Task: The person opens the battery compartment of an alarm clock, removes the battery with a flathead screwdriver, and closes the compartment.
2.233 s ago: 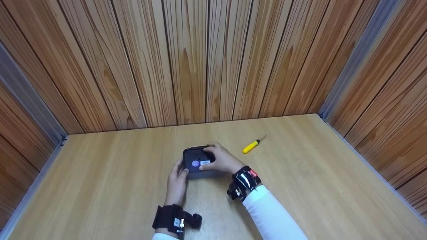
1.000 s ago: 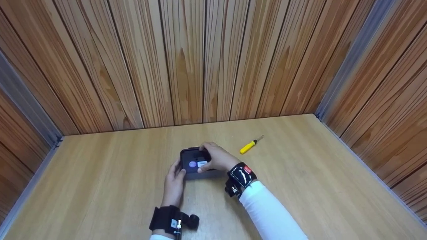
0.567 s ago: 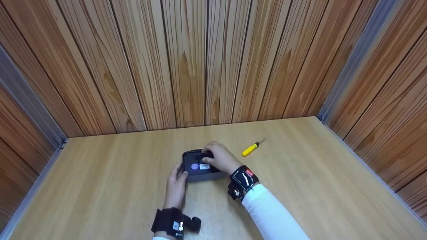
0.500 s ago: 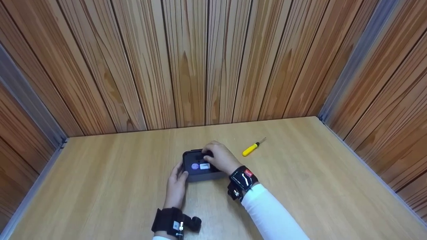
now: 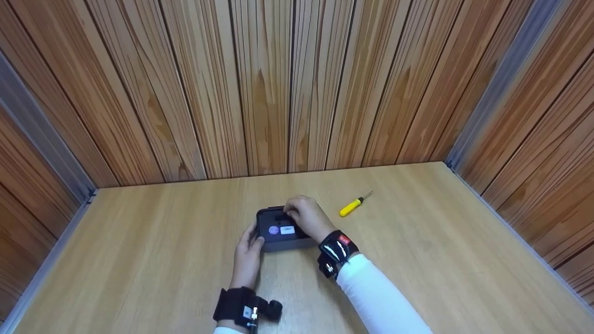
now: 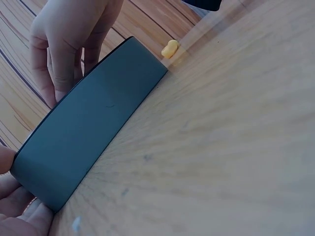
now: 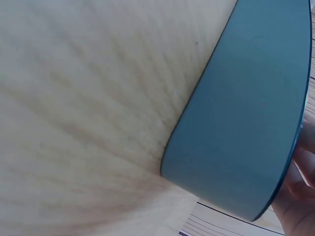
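A dark box-shaped device sits on the table, a purple round sticker and a white label on its recessed upper face. My left hand grips its left end, thumb at the front corner. In the left wrist view the device's plain side is seen, with the left hand at its lower end. My right hand bends over the right part of the recessed face, thumb and fingers drawn together beside a small dark slot. Its fingertips are hidden, so anything between them cannot be seen. The right hand is partly cut off in the right wrist view.
A yellow-handled screwdriver lies on the table behind and to the right of the device. A wood-panelled wall stands along the back, with further panels at both sides. Cameras are strapped to both wrists.
My right thumb has lifted off the area by the white label and drawn back toward the fingers, baring a small dark slot. The left hand keeps its grip on the device.
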The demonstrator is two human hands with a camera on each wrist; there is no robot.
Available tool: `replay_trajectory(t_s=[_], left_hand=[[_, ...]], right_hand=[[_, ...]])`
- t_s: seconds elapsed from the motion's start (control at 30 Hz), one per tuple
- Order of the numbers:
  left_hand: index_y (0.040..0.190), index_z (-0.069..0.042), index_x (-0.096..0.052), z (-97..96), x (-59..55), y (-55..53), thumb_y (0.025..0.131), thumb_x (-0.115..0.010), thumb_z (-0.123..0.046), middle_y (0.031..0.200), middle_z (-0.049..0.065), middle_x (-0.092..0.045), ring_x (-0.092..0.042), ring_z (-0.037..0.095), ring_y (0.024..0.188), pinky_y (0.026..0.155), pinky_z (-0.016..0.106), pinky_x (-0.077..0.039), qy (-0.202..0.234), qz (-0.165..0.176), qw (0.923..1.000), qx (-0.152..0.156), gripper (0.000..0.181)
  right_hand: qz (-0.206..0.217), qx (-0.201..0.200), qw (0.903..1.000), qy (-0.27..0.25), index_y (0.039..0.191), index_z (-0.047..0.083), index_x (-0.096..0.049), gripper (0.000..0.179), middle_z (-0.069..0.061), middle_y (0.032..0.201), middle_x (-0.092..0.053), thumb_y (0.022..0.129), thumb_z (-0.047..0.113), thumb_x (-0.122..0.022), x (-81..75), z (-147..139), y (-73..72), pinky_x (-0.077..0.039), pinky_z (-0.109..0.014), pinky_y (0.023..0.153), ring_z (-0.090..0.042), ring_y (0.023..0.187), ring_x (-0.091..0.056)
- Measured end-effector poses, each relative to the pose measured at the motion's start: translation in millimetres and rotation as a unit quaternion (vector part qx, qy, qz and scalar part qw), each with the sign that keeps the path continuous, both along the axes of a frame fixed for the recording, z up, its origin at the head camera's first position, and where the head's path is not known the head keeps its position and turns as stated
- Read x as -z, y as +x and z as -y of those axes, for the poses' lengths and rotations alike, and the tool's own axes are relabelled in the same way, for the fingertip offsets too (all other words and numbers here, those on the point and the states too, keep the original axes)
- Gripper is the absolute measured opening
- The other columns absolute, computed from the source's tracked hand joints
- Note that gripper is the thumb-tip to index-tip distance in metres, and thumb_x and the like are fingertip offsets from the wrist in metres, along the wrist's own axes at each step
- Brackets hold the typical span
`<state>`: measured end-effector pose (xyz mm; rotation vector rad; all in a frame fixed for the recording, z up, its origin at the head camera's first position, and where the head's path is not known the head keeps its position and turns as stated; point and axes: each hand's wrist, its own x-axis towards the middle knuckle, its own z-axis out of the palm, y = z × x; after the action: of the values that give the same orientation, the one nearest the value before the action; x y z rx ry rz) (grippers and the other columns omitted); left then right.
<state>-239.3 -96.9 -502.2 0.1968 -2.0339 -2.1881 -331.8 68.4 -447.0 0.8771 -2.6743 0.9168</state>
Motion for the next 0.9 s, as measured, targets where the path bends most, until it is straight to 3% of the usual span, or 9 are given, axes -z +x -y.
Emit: replay_trajectory(t_s=[0.27, 0.53, 0.63, 0.9], left_hand=[[0.155, 0.006, -0.029, -2.8, -2.1, 0.7, 0.104, -0.044, -0.004, 0.16, 0.028, -0.029, -0.028, 0.04, 0.148, 0.123, 0.048, -0.027, 0.01, -0.004, 0.9999, -0.001, 0.055], [0.155, 0.005, -0.031, -3.2, -2.4, -0.8, 0.103, -0.043, -0.002, 0.159, 0.027, -0.032, -0.03, 0.04, 0.148, 0.122, 0.047, -0.029, 0.005, -0.002, 0.9999, -0.009, 0.054], [0.156, 0.003, -0.031, -3.6, -2.1, -1.0, 0.103, -0.043, -0.003, 0.16, 0.025, -0.031, -0.03, 0.039, 0.148, 0.122, 0.046, -0.028, 0.005, 0.006, 0.9999, -0.007, 0.054], [0.156, 0.002, -0.031, -6.7, -1.6, -2.3, 0.104, -0.044, -0.004, 0.161, 0.024, -0.031, -0.028, 0.039, 0.149, 0.123, 0.047, -0.027, 0.005, 0.014, 0.9999, -0.006, 0.054]], right_hand=[[-0.018, 0.002, 0.9997, -0.015, 0.094, 0.0, -0.072, 0.011, -0.012, 0.095, -0.07, 0.094, -0.006, -0.063, -3.7, -9.6, -5.6, -0.058, -0.043, 0.086, -0.027, 0.094, -0.067], [0.012, 0.064, 0.9973, -0.033, 0.099, 0.0, -0.072, 0.009, -0.012, 0.101, -0.07, 0.097, 0.0, -0.063, -21.8, -30.1, -15.7, -0.057, -0.042, 0.09, -0.028, 0.098, -0.066], [0.005, 0.076, 0.9964, -0.038, 0.097, -0.001, -0.071, 0.008, -0.014, 0.099, -0.071, 0.096, -0.001, -0.064, -27.1, -39.4, -22.7, -0.057, -0.043, 0.089, -0.03, 0.097, -0.067], [-0.018, 0.108, 0.9932, -0.038, 0.089, -0.003, -0.07, 0.005, -0.015, 0.091, -0.071, 0.091, -0.006, -0.066, -14.2, -64.3, -36.0, -0.057, -0.046, 0.084, -0.031, 0.09, -0.067]])
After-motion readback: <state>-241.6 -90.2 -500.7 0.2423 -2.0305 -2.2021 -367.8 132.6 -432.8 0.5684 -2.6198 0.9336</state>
